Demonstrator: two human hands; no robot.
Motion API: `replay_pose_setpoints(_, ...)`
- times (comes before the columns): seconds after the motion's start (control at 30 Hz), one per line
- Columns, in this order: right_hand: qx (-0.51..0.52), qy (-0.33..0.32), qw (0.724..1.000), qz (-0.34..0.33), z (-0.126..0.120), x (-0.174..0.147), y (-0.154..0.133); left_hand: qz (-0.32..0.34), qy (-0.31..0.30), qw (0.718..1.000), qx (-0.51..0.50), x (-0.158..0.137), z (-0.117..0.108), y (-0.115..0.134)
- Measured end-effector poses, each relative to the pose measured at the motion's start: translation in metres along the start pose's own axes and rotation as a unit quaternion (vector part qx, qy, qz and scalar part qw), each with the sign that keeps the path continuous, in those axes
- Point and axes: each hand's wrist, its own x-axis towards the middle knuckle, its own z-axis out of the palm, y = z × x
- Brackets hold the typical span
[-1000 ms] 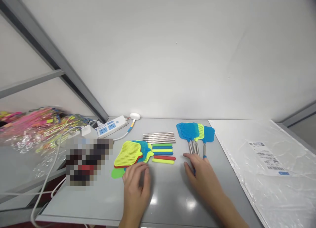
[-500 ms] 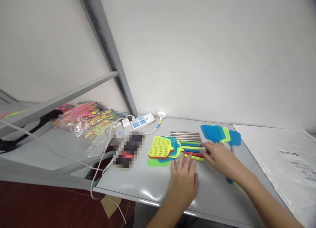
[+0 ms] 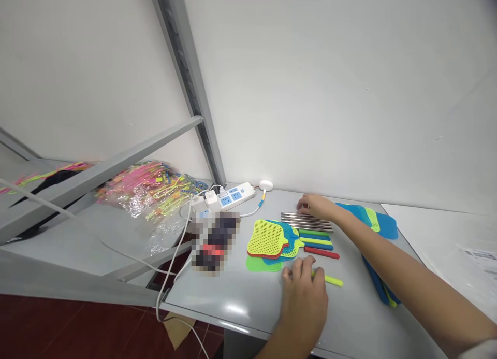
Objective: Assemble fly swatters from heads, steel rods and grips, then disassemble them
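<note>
My left hand (image 3: 305, 294) rests low over the table, its bent fingers on the left end of a yellow plastic handle (image 3: 333, 281), which lies apart from the others. My right hand (image 3: 318, 206) reaches across to the silver metal rods (image 3: 306, 223), fingers curled down at the back of the row; the fingertips are partly hidden. Between the hands lie several coloured handles, a red handle (image 3: 321, 253) nearest me. Left of these is a stack of fly swatter heads (image 3: 266, 238), yellow on top, with red, blue and green ones below.
Right of my forearm lie fly swatters with blue and yellow heads (image 3: 384, 226), partly covered by the arm. A white power strip (image 3: 236, 194) with cables and a blurred dark object (image 3: 217, 245) lie left. Bagged colourful items (image 3: 155, 185) sit beyond the metal frame (image 3: 190, 79).
My right hand has moved from the handles to the metal rods at the back. The yellow handle has come away from the row toward me, under my left fingers. The view has shifted slightly.
</note>
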Motion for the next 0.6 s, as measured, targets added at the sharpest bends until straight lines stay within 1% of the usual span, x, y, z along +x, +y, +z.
replay_pose_setpoints(0.13,0.01,-0.017,0.999,-0.026,0.001,0.002,0.004,0.044,-0.027,0.998,-0.02,-0.001,0.001,-0.002)
replay_pose_setpoints(0.23,0.017,-0.029,0.998,-0.047,0.001,0.002,0.004,0.052,-0.047,0.997,-0.04,0.0,-0.001,-0.002)
replay_pose_setpoints(0.4,0.021,-0.05,0.996,-0.069,0.002,0.005,0.0,0.036,-0.069,0.995,-0.065,0.002,-0.008,0.0)
replay_pose_setpoints(0.6,0.027,-0.073,0.994,-0.071,-0.001,0.01,-0.005,-0.038,-0.065,0.995,-0.071,-0.007,-0.022,0.005)
